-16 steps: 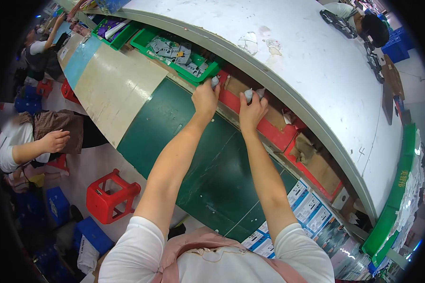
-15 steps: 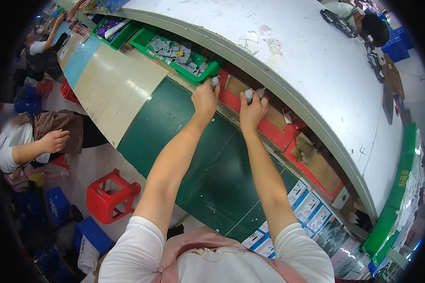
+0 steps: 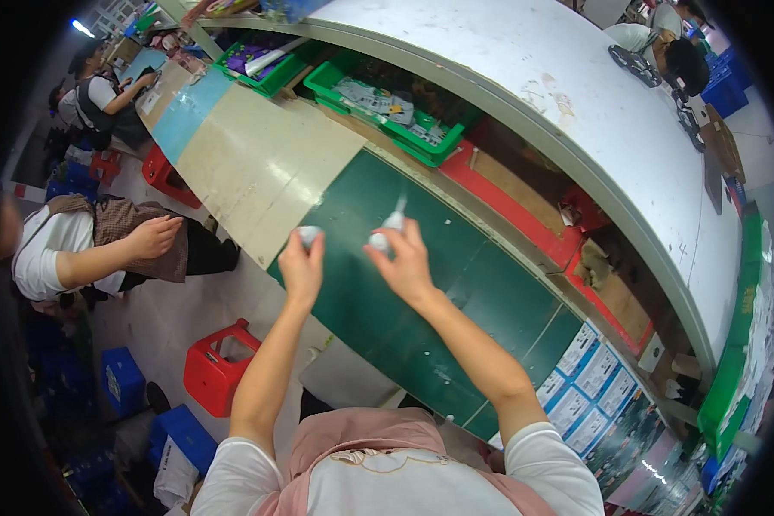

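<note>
Over the green work table (image 3: 421,327), the left hand (image 3: 302,268) pinches a small white round cap (image 3: 308,233) while the right hand (image 3: 404,260) clasps a small white nozzled plastic bottle (image 3: 387,230), seemingly mid-assembly; joining them calls for alignment.

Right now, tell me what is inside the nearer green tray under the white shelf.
The green tray holds a loose pile of small white and grey packets. Its back half sits under the white shelf, so whatever lies there is hidden in shadow.
</note>
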The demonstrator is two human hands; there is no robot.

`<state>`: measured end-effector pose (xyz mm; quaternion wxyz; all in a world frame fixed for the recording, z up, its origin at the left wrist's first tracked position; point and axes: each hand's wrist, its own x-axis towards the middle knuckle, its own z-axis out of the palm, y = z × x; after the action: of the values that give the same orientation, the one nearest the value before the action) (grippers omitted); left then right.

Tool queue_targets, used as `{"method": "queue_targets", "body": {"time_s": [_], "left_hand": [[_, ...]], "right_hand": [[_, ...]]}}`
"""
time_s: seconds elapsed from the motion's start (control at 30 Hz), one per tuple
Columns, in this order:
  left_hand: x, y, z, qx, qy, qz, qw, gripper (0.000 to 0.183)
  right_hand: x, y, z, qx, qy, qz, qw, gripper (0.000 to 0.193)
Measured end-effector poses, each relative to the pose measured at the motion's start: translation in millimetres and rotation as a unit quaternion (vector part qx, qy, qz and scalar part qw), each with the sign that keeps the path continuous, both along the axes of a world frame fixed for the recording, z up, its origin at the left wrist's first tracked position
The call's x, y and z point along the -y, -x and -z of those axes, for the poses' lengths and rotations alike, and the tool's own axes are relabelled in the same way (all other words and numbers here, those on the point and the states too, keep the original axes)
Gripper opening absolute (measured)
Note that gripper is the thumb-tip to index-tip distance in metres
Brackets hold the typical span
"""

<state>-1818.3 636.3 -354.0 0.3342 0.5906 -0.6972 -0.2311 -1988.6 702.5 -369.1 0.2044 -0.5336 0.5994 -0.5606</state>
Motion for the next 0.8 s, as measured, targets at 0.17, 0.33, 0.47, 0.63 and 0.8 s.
{"method": "queue_targets", "body": {"time_s": [0.17,0.33,0.47,0.63,0.8], "left_hand": [[35,-132,-25,-0.024,0.032,-0.023,0.999,0.018],[76,-223,-35,-0.037,0.037,-0.020,0.998,0.022],[98,-286,-26,-0.067,0.173,-0.011,0.983,0.022],[121,-322,23,-0.038,0.201,-0.009,0.979,0.019],[122,-345,6,0.024,0.261,-0.071,0.962,0.023]], "right_hand": [[58,-128,-22,-0.004,0.046,-0.048,0.998,0.026],[116,-235,-20,-0.024,0.036,-0.064,0.997,0.027],[180,-310,-42,-0.032,0.062,-0.091,0.993,0.025],[208,-365,-54,-0.025,0.052,-0.122,0.991,0.023],[215,-385,-65,-0.078,0.055,-0.129,0.987,0.021]]}}
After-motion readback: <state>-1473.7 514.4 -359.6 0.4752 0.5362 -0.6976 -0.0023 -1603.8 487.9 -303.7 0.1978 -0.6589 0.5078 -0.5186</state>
